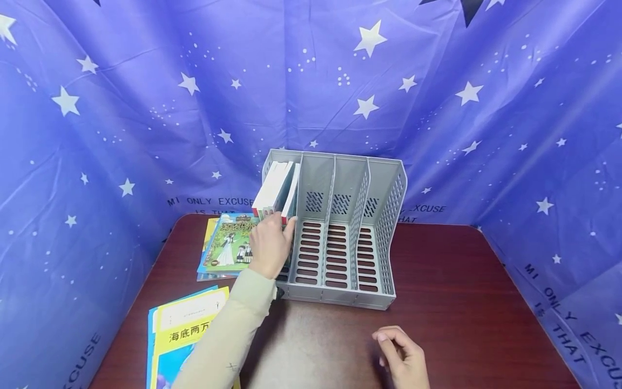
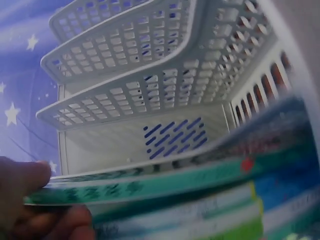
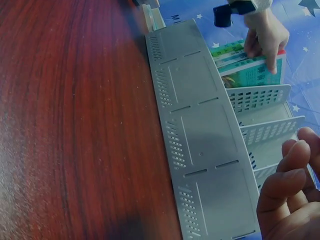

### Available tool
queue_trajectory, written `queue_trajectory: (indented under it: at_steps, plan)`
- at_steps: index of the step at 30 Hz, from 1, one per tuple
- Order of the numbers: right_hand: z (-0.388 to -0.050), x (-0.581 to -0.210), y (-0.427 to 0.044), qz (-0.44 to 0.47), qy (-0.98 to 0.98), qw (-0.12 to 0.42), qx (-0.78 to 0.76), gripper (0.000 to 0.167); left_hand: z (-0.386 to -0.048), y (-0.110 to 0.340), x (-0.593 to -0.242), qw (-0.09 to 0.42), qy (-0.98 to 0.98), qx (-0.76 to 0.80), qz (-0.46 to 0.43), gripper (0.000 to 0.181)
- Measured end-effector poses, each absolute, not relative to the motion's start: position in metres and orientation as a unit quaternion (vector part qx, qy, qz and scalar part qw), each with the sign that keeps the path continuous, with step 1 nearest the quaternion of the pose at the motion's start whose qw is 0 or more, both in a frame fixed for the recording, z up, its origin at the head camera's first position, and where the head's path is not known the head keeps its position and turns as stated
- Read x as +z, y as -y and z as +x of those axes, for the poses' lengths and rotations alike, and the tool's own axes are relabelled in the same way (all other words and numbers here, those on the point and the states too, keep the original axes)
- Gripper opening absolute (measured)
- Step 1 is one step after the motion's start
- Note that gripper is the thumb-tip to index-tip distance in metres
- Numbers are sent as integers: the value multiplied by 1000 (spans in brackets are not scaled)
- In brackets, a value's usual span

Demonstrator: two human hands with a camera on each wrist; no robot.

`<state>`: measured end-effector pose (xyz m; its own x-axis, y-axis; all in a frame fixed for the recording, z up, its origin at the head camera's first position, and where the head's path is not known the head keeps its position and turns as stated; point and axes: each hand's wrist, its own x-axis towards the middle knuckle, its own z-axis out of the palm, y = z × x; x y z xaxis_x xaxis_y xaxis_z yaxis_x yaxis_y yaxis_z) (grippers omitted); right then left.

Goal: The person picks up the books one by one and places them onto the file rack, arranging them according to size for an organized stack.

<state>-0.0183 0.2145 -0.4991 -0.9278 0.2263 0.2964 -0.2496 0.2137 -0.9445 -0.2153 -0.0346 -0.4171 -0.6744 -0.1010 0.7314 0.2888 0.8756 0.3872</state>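
Left hand [image 1: 269, 246] pinching a green-spined book [image 2: 150, 186] in the leftmost compartment of the grey rack [image 1: 335, 296]!
Thumb and fingers clamp one end; keeping it upright should spare the neighbouring books [image 1: 272, 188]. Over the counter [image 1: 442, 275], the right hand [image 1: 402, 357] waits, fingers loosely bent, holding nothing. From above, the left hand covers the book's near end; up close, blur smudges the spine title.

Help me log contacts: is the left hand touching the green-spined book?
Touching: the left wrist view shows the left hand pinching the green-spined book between thumb and fingers.
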Motion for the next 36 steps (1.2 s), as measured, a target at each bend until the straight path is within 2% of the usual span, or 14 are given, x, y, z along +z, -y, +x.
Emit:
queue_trajectory:
  at_steps: [5, 9, 17, 24, 32, 36]
  plan:
    - [-19, -500, -214, 11, 761, 179, 624, 12, -209, 39, -415, 323, 923, -200, -65, 42]
    - [-20, -501, -213, 14, 756, 180, 629, 12, -207, 39, -417, 300, 923, -227, -87, 34]
    - [-19, -501, -211, 10, 755, 181, 630, 14, -209, 43, -422, 340, 895, -273, -95, 32]
    - [-22, -501, -212, 25, 747, 190, 636, 17, -215, 34, -416, 343, 892, -286, -76, 30]
    - [-19, -498, -211, 20, 758, 183, 625, 14, -222, 30, -438, 424, 845, -317, -77, 25]
    - [-17, -499, -212, 23, 744, 188, 640, 13, -220, 31, -447, 431, 829, -346, -87, 19]
